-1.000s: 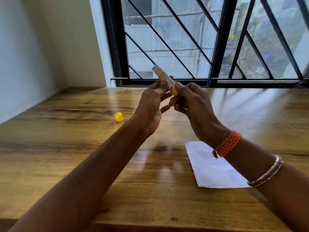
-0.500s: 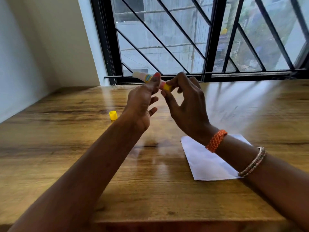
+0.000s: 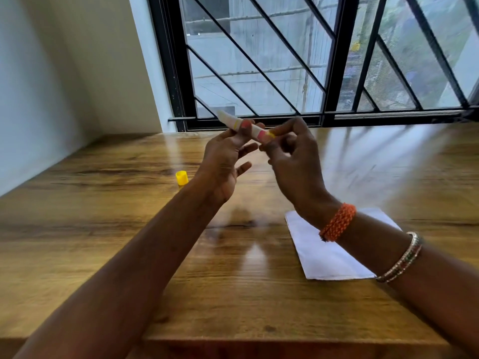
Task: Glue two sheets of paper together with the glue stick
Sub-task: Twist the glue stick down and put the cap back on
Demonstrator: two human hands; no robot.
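- Now a glue stick [image 3: 247,126] is held in the air above a wooden table [image 3: 103,229], in front of a barred window [image 3: 311,60].
- It is pinched by the left hand [image 3: 223,161] between thumb and fingertips around its middle, the remaining fingers loosely spread below.
- Its yellow base end is pinched by the right hand [image 3: 293,161] with thumb and forefinger, the other fingers curled.
- Compared with half a second ago, the stick is seen lying at a shallower slant, its white open end pointing up and to the left toward the window frame; compared with a second ago, it is much less upright.
- More of the stick's body is now exposed between the two hands than half a second ago, and the hands are set slightly further apart.
- A yellow cap [image 3: 181,177] is left standing on the table, just left of the left wrist, apart from the stick, as it was before.
- White paper [image 3: 326,255] is laid flat on the table under the right forearm, untouched by either hand and in the same place as earlier; whether it is one sheet or two cannot be told.
- An orange braided band [image 3: 338,222] and thin bangles [image 3: 400,257] are worn on the right wrist and forearm.
- The hands are slightly blurred.
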